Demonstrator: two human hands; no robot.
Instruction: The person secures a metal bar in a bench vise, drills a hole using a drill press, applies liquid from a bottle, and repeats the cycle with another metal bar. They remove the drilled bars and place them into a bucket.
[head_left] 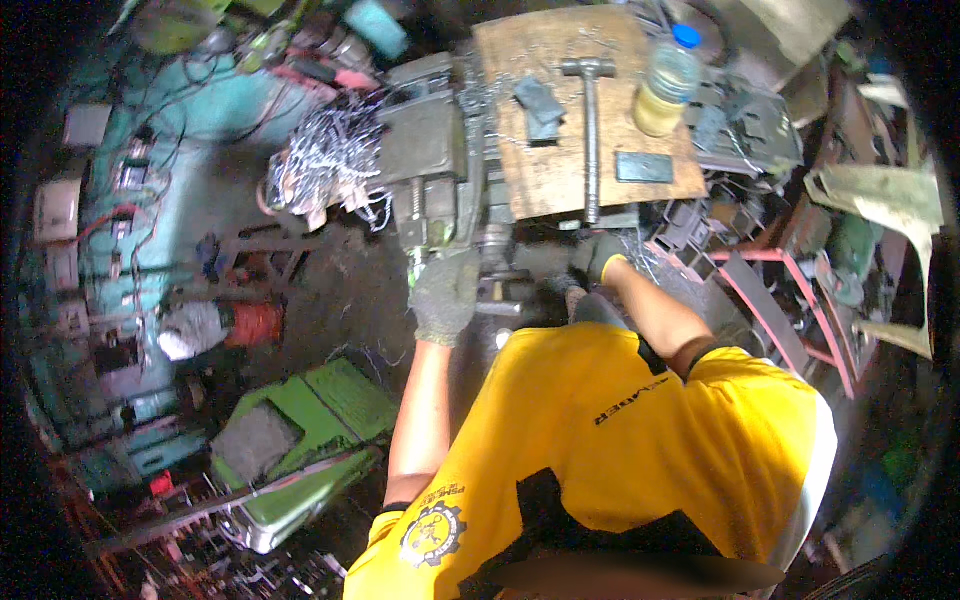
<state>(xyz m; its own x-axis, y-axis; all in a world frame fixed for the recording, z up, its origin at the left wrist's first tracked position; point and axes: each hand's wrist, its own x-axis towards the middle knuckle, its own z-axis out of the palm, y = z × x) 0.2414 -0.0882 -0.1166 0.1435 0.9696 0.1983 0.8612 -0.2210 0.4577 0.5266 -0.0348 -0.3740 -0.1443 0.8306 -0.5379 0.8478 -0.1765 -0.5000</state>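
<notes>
My left hand [447, 298], in a grey knitted glove, is closed at the front of a worn metal machine [425, 140] that looks like a bench vise. A narrow metal piece with green edges [416, 262] lies against its thumb side; what the fingers hold is hidden. My right hand [602, 256], in a dark glove with a yellow cuff, is low by the front edge of the wooden board [545, 195]. Shadow hides its fingers. Just beyond it ends the ribbed handle of a steel hammer [591, 140] lying on the board.
Dark rectangular blocks [643, 167] and a blue-capped bottle of yellowish liquid [665, 85] are on the board. Bent metal wire pieces [325, 160] are heaped left of the machine. A green metal case [310, 420] stands at lower left, a red frame [800, 300] at right.
</notes>
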